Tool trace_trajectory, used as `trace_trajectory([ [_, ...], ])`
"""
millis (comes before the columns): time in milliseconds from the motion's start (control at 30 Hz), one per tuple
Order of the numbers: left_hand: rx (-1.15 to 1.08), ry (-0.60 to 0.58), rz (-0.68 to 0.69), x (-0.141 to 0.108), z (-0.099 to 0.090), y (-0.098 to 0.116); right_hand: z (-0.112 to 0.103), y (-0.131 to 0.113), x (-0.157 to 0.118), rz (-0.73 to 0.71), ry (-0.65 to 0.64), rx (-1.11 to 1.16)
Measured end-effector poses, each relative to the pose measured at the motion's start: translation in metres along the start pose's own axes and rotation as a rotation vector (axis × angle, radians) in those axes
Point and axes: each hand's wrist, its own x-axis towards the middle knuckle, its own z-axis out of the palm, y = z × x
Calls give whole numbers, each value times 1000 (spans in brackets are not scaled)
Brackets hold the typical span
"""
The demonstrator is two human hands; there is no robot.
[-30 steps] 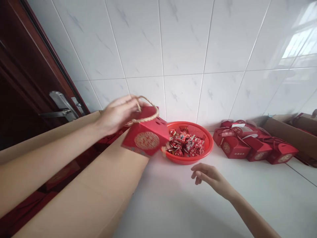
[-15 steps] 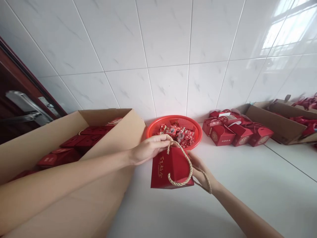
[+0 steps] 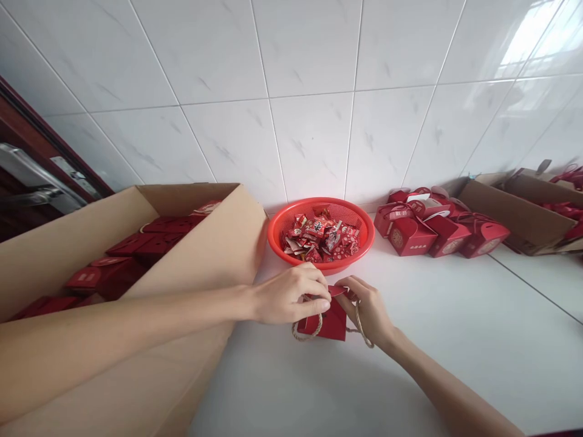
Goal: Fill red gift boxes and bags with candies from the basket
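A small red gift box (image 3: 334,321) with twisted rope handles stands on the white surface in front of me. From the left, my left hand (image 3: 294,295) is closed on its top edge, and a rope loop (image 3: 314,331) hangs below those fingers. My right hand (image 3: 368,308) pinches a top flap (image 3: 337,291) from the other side, the second rope handle (image 3: 362,331) hanging by its palm. My fingers hide part of the box's top. Just behind the box is a red plastic basket (image 3: 276,243) holding wrapped candies (image 3: 319,233).
At left a large cardboard box (image 3: 255,243) contains several red gift boxes (image 3: 132,246). More red boxes (image 3: 412,235) with ribbons are grouped at right, beside another cardboard box (image 3: 505,212). A tiled wall (image 3: 314,145) rises behind; a door handle (image 3: 36,197) shows at far left.
The gift box has turned and come down onto the surface. Both hands have moved lower, onto its top flaps, and the rope handles now hang to the sides. The view has shifted slightly.
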Motion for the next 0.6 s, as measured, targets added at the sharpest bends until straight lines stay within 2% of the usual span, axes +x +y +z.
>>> trace_trajectory([
  [133, 304, 21, 143, -5, 5, -5, 3, 2, 0, 5, 22, -32],
  [300, 527, -123, 221, -4, 5, -4, 3, 1, 1, 20, 32, -50],
  [367, 592, -171, 177, -3, 4, -1, 3, 1, 1, 18, 31, -58],
  [467, 653, -221, 37, -2, 3, 2, 4, 2, 1, 18, 29, -67],
  [600, 580, -272, -139, -3, 3, 2, 4, 5, 2, 41, -7, -53],
])
